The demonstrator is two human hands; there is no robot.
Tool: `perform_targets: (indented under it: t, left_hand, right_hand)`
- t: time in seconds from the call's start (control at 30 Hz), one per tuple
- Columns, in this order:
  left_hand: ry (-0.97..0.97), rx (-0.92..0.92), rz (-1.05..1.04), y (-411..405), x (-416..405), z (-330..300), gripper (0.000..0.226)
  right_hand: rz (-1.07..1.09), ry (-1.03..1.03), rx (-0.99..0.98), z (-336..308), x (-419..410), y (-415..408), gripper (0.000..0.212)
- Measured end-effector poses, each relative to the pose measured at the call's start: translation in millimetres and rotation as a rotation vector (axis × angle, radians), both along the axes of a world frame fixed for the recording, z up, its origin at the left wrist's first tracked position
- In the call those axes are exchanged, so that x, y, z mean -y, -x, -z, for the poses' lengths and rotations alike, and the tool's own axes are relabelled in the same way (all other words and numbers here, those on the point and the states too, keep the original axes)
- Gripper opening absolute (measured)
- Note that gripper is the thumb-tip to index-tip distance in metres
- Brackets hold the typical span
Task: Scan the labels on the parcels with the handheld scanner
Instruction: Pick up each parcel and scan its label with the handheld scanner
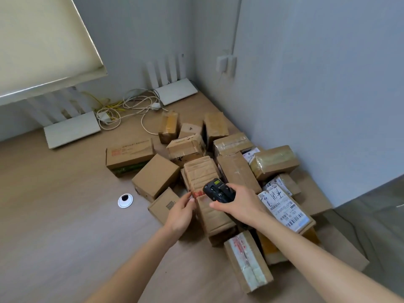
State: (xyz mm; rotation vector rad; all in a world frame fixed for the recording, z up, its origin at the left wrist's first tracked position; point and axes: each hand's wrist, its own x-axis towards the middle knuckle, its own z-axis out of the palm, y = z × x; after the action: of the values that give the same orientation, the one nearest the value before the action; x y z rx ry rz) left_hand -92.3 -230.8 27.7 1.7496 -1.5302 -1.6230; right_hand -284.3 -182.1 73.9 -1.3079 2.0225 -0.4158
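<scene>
Parcels crowd the desk's [65, 193] far right corner. Right hand [238, 203] grips the scanner [217, 190], aimed away over a taped box [202, 173]; left hand [181, 213] pinches that box's near edge.

Office corner: wooden desk [54, 204] with cable hole [125, 200], two routers [175, 90], tangled cables [131, 108], piled parcels [218, 171]

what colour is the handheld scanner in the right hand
Black, with a small yellow-green patch near its front end. The head view shows the scanner gripped in the right hand.
</scene>
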Motion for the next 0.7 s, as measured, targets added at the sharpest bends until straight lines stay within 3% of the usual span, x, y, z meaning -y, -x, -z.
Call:
perform_targets:
  t: [0.2,0.37,0.5,0.7]
  left_hand:
    - [-0.007,-0.216,-0.130,3,-1,-18,0.048]
    - [0.048,-0.341,-0.178,-11,-12,-54,0.031]
    - [0.071,-0.408,-0.209,-38,-27,-88,0.053]
    - [0.085,-0.492,-0.247,-109,-66,-135,0.053]
  right_hand:
    - [0.016,0.052,0.092,-4,1,0,0.065]
    - [0.050,0.127,0.199,-31,-12,-2,0.063]
    - [0.034,0.188,0.230,-69,-25,-20,0.058]
    - [-0.034,0.261,0.266,-123,-61,-81,0.046]
